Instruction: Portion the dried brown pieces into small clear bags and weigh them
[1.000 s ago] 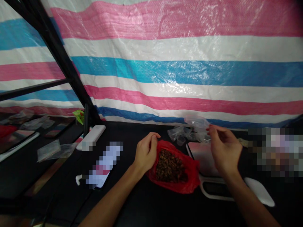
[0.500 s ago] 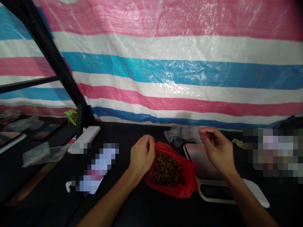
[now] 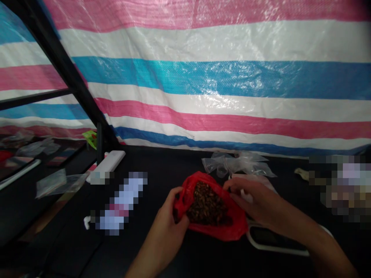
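An open red plastic bag [image 3: 237, 227] sits on the dark table, filled with small brown-gold pieces [image 3: 207, 204] whose kind I cannot make out. On the bag's left side, my left hand [image 3: 171, 220] is closed around the bunched red plastic. My right hand [image 3: 252, 197] is at the bag's upper right rim, its thumb and fingers pinched together above the pieces. Whatever those fingertips hold is too small and dark to name. Beneath the right hand and wrist, a white kitchen scale [image 3: 278, 249] is partly covered, with its dark display still showing.
Clear plastic bags [image 3: 246, 164] lie behind the scale. To the left are a phone with a blurred screen [image 3: 121, 206], a white earbud [image 3: 87, 222] and a long white device [image 3: 111, 164]. A black metal frame [image 3: 77, 87] stands before a striped tarp [image 3: 203, 77].
My right hand has come down and left from above the scale to the bag's rim. My left hand has shifted lower and now grips the bag's left side. The view has moved slightly.
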Demonstrator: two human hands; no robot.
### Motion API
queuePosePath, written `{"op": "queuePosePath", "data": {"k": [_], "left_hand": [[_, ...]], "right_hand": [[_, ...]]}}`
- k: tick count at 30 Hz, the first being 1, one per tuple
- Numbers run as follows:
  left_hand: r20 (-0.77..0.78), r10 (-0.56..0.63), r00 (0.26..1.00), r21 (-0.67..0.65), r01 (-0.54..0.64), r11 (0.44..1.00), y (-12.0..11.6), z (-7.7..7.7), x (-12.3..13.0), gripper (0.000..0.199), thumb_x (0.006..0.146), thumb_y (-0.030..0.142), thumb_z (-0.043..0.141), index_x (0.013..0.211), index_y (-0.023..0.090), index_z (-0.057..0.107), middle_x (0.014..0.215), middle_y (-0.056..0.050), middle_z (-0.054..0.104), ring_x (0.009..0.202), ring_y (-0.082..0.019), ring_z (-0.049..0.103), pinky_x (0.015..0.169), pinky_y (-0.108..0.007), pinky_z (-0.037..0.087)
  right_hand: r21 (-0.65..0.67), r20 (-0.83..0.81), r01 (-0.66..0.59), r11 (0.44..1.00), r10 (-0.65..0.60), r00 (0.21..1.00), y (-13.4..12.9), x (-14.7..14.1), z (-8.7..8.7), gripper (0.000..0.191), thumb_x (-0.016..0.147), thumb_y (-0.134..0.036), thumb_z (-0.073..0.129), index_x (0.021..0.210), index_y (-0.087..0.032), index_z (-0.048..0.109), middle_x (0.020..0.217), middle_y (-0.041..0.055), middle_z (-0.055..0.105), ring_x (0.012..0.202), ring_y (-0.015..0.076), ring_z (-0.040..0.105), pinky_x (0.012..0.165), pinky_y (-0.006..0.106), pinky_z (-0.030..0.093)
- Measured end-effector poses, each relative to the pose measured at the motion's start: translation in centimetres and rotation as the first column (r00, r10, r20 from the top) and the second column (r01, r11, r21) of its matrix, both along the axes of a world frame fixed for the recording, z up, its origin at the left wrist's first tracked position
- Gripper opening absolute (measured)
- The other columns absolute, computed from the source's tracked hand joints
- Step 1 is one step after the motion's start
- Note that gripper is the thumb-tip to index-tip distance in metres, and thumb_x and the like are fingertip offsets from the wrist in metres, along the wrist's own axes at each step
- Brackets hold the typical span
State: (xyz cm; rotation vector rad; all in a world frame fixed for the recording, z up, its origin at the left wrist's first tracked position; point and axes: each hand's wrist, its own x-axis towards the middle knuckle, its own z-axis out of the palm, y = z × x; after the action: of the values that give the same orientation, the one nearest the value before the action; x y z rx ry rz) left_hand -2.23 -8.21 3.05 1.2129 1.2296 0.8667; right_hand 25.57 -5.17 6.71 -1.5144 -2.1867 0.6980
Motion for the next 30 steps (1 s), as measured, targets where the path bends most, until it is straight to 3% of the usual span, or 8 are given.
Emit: {"op": "queuePosePath", "data": {"k": [4,8,10,16,21,25,28,30], "left_hand": [[0.372,0.162,0.914,-0.231,-0.078,0.970,0.0,1.2,0.9,0.050,0.075,0.019,0.073,0.123,0.021,0.059,0.092,-0.003,0.074,0.066,-0.016,0.067,0.065,-0.027,0.055],[0.492,0.339,0.802,-0.349,-0.175,0.921,-0.6,2.7,1.2,0.039,0.076,0.015,0.075,0.113,0.020,0.064,0.104,-0.006,0.074,0.083,-0.017,0.072,0.071,-0.024,0.057],[0.490,0.378,0.785,-0.347,-0.222,0.911,-0.9,2.7,1.3,0.037,0.077,0.016,0.075,0.113,0.021,0.065,0.104,-0.006,0.073,0.082,-0.016,0.071,0.068,-0.023,0.056],[0.332,0.331,0.883,-0.253,-0.254,0.933,-1.2,1.1,0.2,0.039,0.078,0.026,0.075,0.115,0.022,0.060,0.075,0.004,0.061,0.052,-0.009,0.049,0.045,-0.019,0.040],[0.164,0.314,0.935,-0.048,-0.311,0.949,-1.9,1.8,-0.9,0.026,0.082,0.027,0.068,0.107,0.025,0.060,0.081,0.004,0.058,0.051,-0.007,0.042,0.043,-0.018,0.033],[-0.034,0.353,0.935,0.332,-0.323,0.886,-2.6,2.2,-1.7,0.020,0.084,0.022,0.063,0.104,0.025,0.062,0.098,-0.003,0.063,0.082,-0.018,0.064,0.068,-0.028,0.054],[-0.280,0.464,0.841,0.680,-0.167,0.713,-2.9,2.3,-2.0,0.042,0.080,0.014,0.066,0.119,0.029,0.063,0.120,-0.008,0.059,0.116,-0.028,0.059,0.098,-0.045,0.053],[-0.417,0.362,0.834,0.735,0.075,0.673,-2.7,2.7,-1.9,0.049,0.081,0.006,0.062,0.123,0.031,0.061,0.129,-0.008,0.057,0.128,-0.029,0.053,0.107,-0.047,0.048]], "right_hand": [[0.190,-0.150,0.124,0.974,-0.096,0.984,-0.2,0.3,0.5,0.011,0.097,-0.033,0.059,0.102,-0.028,0.068,0.095,0.0011,0.074,0.084,0.0188,0.067,0.075,0.030,0.052],[-0.221,-0.059,-0.147,0.964,0.137,0.989,-2.8,0.7,1.8,0.059,0.074,-0.026,0.085,0.128,-0.039,0.064,0.123,-0.0039,0.072,0.100,0.0194,0.071,0.081,0.026,0.057],[-0.302,-0.040,-0.218,0.928,0.217,0.975,-3.6,0.6,1.8,0.060,0.073,-0.015,0.081,0.125,-0.041,0.066,0.123,-0.0065,0.073,0.104,0.0187,0.071,0.087,0.026,0.056],[0.098,0.146,-0.141,0.985,0.126,0.981,-1.9,0.2,0.2,0.026,0.085,-0.016,0.069,0.102,-0.035,0.076,0.100,-0.0034,0.078,0.099,0.0227,0.071,0.096,0.037,0.050],[0.359,0.172,-0.146,0.922,0.089,0.981,-0.7,0.1,0.6,0.022,0.091,-0.018,0.064,0.106,-0.032,0.072,0.102,0.0007,0.073,0.100,0.0252,0.065,0.093,0.044,0.043],[0.482,0.109,-0.136,0.866,0.095,0.989,-0.7,-0.4,0.9,0.030,0.088,-0.007,0.058,0.103,-0.030,0.069,0.103,0.0022,0.068,0.104,0.0254,0.059,0.093,0.045,0.037],[0.527,0.060,-0.135,0.839,0.121,0.991,-0.8,-0.9,1.1,0.040,0.080,0.004,0.049,0.090,-0.029,0.069,0.104,0.0017,0.067,0.107,0.0250,0.058,0.094,0.046,0.034],[0.506,0.014,-0.159,0.848,0.176,0.984,-1.1,-1.3,1.4,0.046,0.072,0.008,0.046,0.087,-0.028,0.069,0.105,0.0009,0.068,0.111,0.0243,0.058,0.097,0.046,0.033]]}}
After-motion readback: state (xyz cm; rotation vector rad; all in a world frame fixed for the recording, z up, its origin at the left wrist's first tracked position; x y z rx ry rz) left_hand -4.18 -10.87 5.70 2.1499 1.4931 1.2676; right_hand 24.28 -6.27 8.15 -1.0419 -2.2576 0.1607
